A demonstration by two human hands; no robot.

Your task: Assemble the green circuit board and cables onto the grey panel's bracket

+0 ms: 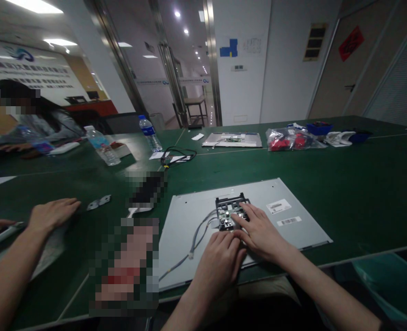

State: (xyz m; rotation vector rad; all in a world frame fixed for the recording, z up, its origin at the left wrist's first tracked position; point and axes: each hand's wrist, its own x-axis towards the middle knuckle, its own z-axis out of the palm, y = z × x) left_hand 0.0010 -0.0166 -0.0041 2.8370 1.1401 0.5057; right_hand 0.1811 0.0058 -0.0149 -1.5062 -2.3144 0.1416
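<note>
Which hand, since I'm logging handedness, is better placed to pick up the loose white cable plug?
Probably the left. The left hand sits nearer the white plug, which lies on the panel to its left; the right hand lies across the circuit board, farther away, fingers on it.

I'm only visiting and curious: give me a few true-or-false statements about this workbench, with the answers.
1. Both the left hand and the right hand are at the board on the grey panel. True.
2. The table has a red top. False: it is green.
3. Two bottles stand upright farther back on the left. True.
4. The right hand's fingers hold the grey cable. False: the cable lies loose on the panel, left of both hands, and the fingers lie spread on the board.
5. A second panel lies farther back on the table. True.
</note>
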